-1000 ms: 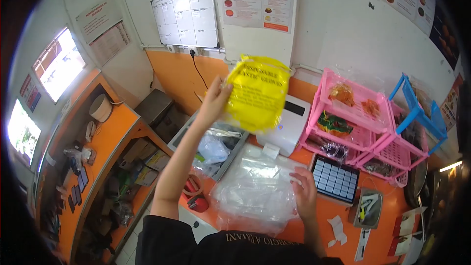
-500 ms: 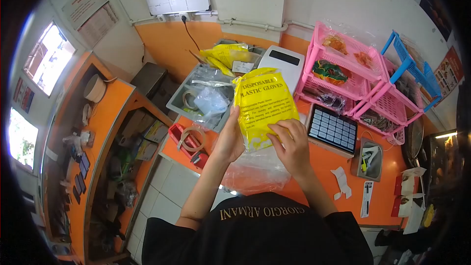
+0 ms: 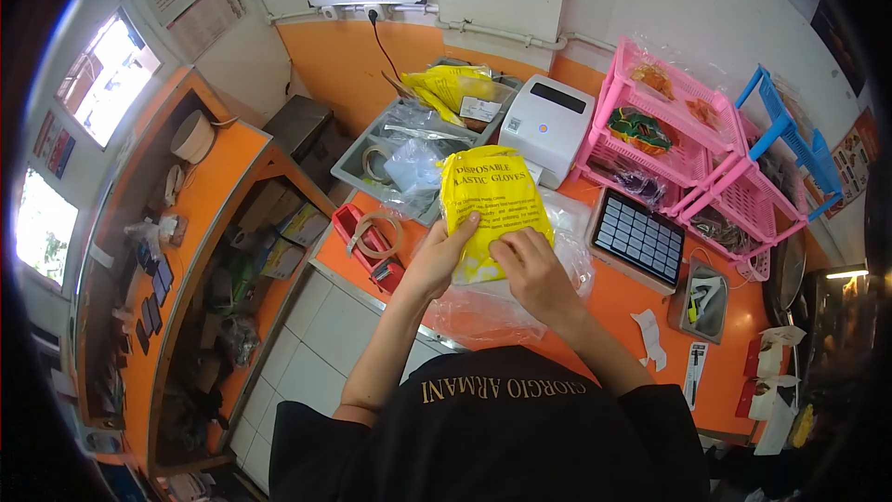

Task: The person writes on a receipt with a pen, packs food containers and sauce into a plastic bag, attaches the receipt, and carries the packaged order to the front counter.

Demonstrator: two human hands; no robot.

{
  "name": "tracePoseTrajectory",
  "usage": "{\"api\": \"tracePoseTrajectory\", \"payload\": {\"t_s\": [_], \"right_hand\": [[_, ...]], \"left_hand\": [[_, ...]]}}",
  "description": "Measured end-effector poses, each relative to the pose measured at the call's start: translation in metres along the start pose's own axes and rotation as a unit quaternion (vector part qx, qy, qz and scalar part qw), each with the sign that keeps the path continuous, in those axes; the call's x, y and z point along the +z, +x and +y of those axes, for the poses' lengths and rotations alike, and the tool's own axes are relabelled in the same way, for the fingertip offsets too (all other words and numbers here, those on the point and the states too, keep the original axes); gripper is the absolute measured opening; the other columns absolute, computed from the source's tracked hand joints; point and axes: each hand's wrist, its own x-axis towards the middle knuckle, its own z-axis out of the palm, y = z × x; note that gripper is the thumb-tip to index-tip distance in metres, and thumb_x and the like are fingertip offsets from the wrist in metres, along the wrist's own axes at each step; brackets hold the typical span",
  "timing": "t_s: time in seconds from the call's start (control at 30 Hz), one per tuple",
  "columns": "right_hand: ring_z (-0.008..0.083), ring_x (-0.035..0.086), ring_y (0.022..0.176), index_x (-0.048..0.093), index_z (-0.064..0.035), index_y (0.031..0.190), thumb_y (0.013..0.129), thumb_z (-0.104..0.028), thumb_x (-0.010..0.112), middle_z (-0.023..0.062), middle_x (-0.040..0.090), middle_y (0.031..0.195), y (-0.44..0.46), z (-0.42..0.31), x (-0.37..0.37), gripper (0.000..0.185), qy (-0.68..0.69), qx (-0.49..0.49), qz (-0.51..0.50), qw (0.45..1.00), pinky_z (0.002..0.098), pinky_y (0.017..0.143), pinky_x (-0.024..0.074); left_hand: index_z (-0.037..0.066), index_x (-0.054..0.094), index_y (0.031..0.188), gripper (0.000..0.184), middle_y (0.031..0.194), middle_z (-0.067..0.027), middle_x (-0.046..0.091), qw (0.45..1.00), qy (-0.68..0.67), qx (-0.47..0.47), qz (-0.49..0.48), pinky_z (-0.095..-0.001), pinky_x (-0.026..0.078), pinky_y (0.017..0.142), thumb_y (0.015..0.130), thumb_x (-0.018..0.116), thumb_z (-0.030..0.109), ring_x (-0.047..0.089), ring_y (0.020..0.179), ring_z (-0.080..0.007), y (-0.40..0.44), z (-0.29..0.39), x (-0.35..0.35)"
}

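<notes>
A yellow packet of disposable plastic gloves (image 3: 497, 193) is held up over the counter, its printed side facing me. My left hand (image 3: 439, 258) grips its left edge, thumb on the front. At the lower right of the packet, my right hand (image 3: 537, 277) has its fingers pinched together against the front. Whether those fingertips grip the plastic or something small, I cannot make out. Beneath both hands lies clear plastic wrapping (image 3: 483, 314) on the orange counter (image 3: 604, 321).
Behind the packet stand a white label printer (image 3: 548, 130) and a grey bin (image 3: 348, 167) with bags and tape. A red tape dispenser (image 3: 348, 223) is at the left. To the right are a keypad screen (image 3: 637, 238), pink racks (image 3: 683, 153) and a metal tray (image 3: 703, 302).
The packet has come lower and tilted back a little. My right hand has moved left across it, its fingers now bunched closer together. The camera view has shifted slightly.
</notes>
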Motion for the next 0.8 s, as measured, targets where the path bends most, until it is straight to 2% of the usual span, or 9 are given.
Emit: {"api": "tracePoseTrajectory", "payload": {"t_s": [0.27,0.33,0.4,0.57,0.63,0.67,0.73,0.77,0.8], "right_hand": [[0.0241,0.053,0.079,0.053,-0.0006,0.086,0.070,-0.005,0.057,0.0103,0.051,0.084,-0.002,-0.011,-0.007,0.017,-0.044,-0.041,-0.131,0.990,0.0329,0.073,0.0452],[0.0249,0.053,0.080,0.053,-0.0009,0.085,0.071,-0.007,0.056,0.0109,0.051,0.084,-0.013,-0.018,-0.003,0.015,0.046,-0.080,-0.186,0.978,0.0335,0.073,0.0457],[0.0245,0.054,0.080,0.053,-0.0006,0.086,0.072,-0.010,0.054,0.0112,0.052,0.082,-0.037,-0.036,0.014,0.017,0.095,-0.100,-0.159,0.978,0.0336,0.073,0.0458],[0.0245,0.056,0.083,0.054,-0.0007,0.090,0.076,-0.012,0.055,0.0117,0.055,0.082,-0.049,-0.034,0.016,0.018,0.212,-0.100,-0.151,0.960,0.0345,0.077,0.0465],[0.0212,0.058,0.078,0.054,-0.0012,0.094,0.082,-0.008,0.055,0.0121,0.057,0.084,-0.036,-0.024,-0.004,0.014,0.289,0.059,-0.088,0.952,0.0317,0.068,0.0487],[0.0212,0.058,0.078,0.054,-0.0012,0.094,0.082,-0.008,0.055,0.0121,0.057,0.084,-0.028,-0.023,-0.009,0.014,0.290,0.057,-0.087,0.951,0.0317,0.068,0.0487],[0.0158,0.059,0.063,0.055,-0.0005,0.102,0.086,-0.005,0.052,0.0112,0.061,0.087,-0.016,-0.022,-0.017,0.018,0.350,0.230,0.033,0.907,0.0269,0.054,0.0477],[0.0158,0.059,0.063,0.055,-0.0005,0.102,0.086,-0.005,0.052,0.0112,0.061,0.087,-0.008,-0.021,-0.021,0.018,0.349,0.231,0.035,0.908,0.0269,0.054,0.0477],[0.0129,0.057,0.056,0.054,0.0006,0.106,0.087,-0.007,0.051,0.0104,0.062,0.088,0.001,-0.020,-0.024,0.020,0.399,0.309,0.021,0.863,0.0244,0.049,0.0449]], "left_hand": [[-0.002,0.055,0.109,0.031,0.099,-0.0084,0.063,1.000,0.016,0.018,-0.005,-0.0265,0.049,0.073,0.093,0.047,0.023,0.061,0.083,-0.0134,0.013,-0.010,-0.001],[-0.002,0.054,0.109,0.030,0.099,-0.0085,0.063,0.998,0.008,0.048,0.048,-0.0262,0.049,0.073,0.093,0.047,0.023,0.061,0.084,-0.0142,0.019,-0.002,-0.001],[-0.003,0.051,0.112,0.032,0.103,-0.0108,0.061,0.993,-0.013,0.047,0.109,-0.0294,0.051,0.075,0.094,0.046,0.023,0.063,0.087,-0.0175,0.020,0.026,-0.004],[-0.001,0.044,0.119,0.036,0.110,-0.0136,0.058,0.974,-0.089,0.162,0.130,-0.0350,0.052,0.079,0.094,0.045,0.025,0.061,0.093,-0.0220,0.016,0.064,-0.014],[0.001,0.040,0.123,0.040,0.112,-0.0143,0.056,0.971,-0.077,0.179,0.137,-0.0373,0.052,0.081,0.094,0.045,0.027,0.060,0.097,-0.0232,0.012,0.062,-0.015],[0.001,0.040,0.122,0.038,0.114,-0.0137,0.055,0.966,-0.104,0.195,0.134,-0.0367,0.052,0.081,0.094,0.044,0.026,0.059,0.098,-0.0231,0.011,0.056,-0.014],[0.002,0.038,0.124,0.039,0.118,-0.0129,0.053,0.959,-0.144,0.202,0.141,-0.0375,0.050,0.084,0.094,0.043,0.027,0.057,0.103,-0.0236,0.005,0.049,-0.005],[0.002,0.038,0.124,0.039,0.118,-0.0129,0.053,0.959,-0.143,0.200,0.139,-0.0375,0.050,0.084,0.094,0.043,0.027,0.057,0.103,-0.0236,0.004,0.044,-0.002],[0.002,0.038,0.125,0.040,0.118,-0.0127,0.053,0.959,-0.161,0.185,0.141,-0.0376,0.050,0.084,0.095,0.042,0.028,0.057,0.104,-0.0240,0.004,0.039,-0.001]]}}
